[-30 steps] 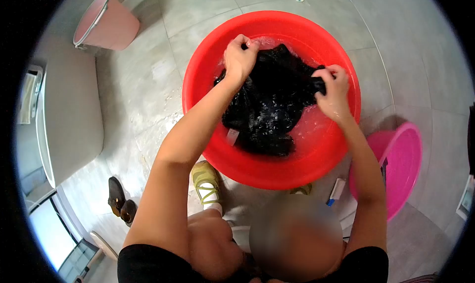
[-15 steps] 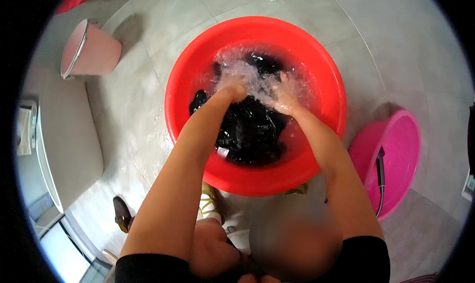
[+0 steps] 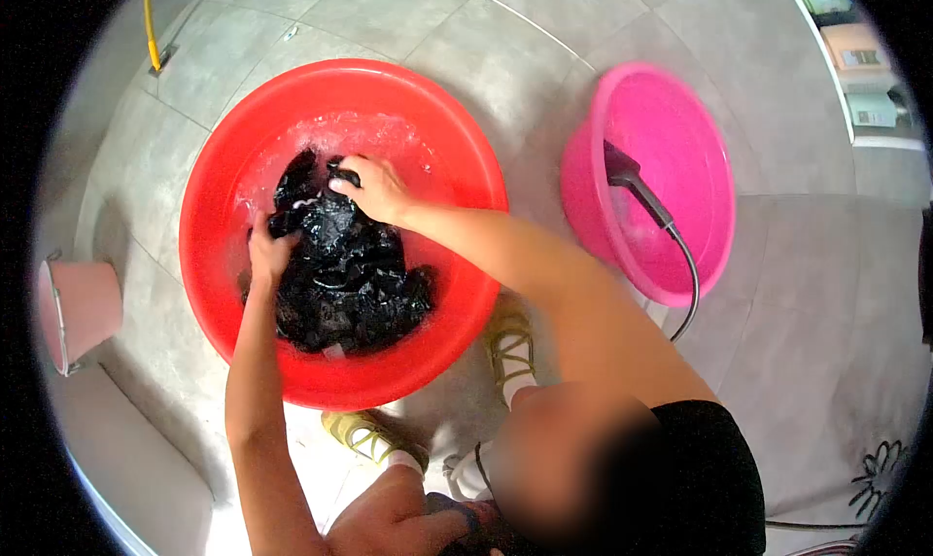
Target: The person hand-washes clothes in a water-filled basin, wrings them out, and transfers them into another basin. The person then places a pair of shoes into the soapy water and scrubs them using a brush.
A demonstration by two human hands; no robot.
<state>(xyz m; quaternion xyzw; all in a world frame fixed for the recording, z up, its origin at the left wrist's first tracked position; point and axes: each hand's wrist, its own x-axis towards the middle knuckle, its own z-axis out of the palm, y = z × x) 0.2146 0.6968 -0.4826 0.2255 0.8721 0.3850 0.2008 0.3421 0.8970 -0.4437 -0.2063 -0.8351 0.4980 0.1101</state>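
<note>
A wet black garment (image 3: pixel 340 274) lies bunched in soapy water inside a large red basin (image 3: pixel 466 167). My left hand (image 3: pixel 269 247) grips its left side, fingers closed on the dark cloth. On the upper part of the garment, my right hand (image 3: pixel 374 187) pinches a fold between thumb and fingers. A small pale tag (image 3: pixel 333 351) shows at the garment's lower edge. Parts of the cloth are under water and cannot be made out.
A pink basin (image 3: pixel 680 157) stands tilted at the right, with a black shower head (image 3: pixel 637 182) and its hose in it. At the left is a light pink bucket (image 3: pixel 89 303). Shelves with packages (image 3: pixel 860 51) stand at the upper right. My shoes are just below the red basin.
The view has turned toward the right, so the red basin appears further left. Both hands have come out of the splashing water and now hold the garment, which is bunched closer together.
</note>
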